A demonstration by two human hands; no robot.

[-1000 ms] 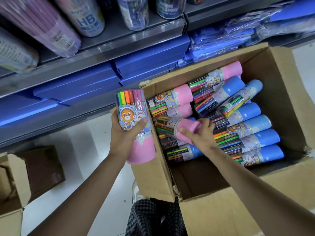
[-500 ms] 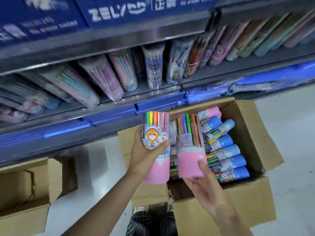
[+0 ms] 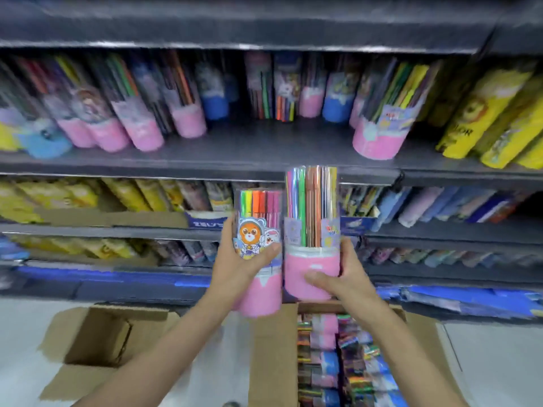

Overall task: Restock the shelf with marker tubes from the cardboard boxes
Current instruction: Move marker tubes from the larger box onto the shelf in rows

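My left hand (image 3: 239, 261) grips a pink-based marker tube with an orange cartoon label (image 3: 258, 230), held upright. Right beside it, my right hand (image 3: 342, 277) grips a second pink-based marker tube (image 3: 312, 224), raised a little higher. Both tubes hang in front of the dark shelf (image 3: 264, 148), just below its front edge. On that shelf stand several pink and blue marker tubes, with a bare gap in the middle. Below my arms, the open cardboard box (image 3: 273, 356) holds several more tubes lying on their sides.
A second open cardboard box (image 3: 97, 342) sits on the floor at the left. Yellow packs (image 3: 484, 118) lean at the shelf's right end. Lower shelves hold yellow, blue and mixed stationery packs. A pink tube (image 3: 379, 139) stands near the shelf's front right.
The view has tilted up from the box to the shelves. Both hands have lifted their tubes upward, and the right hand now holds its tube upright beside the left one.
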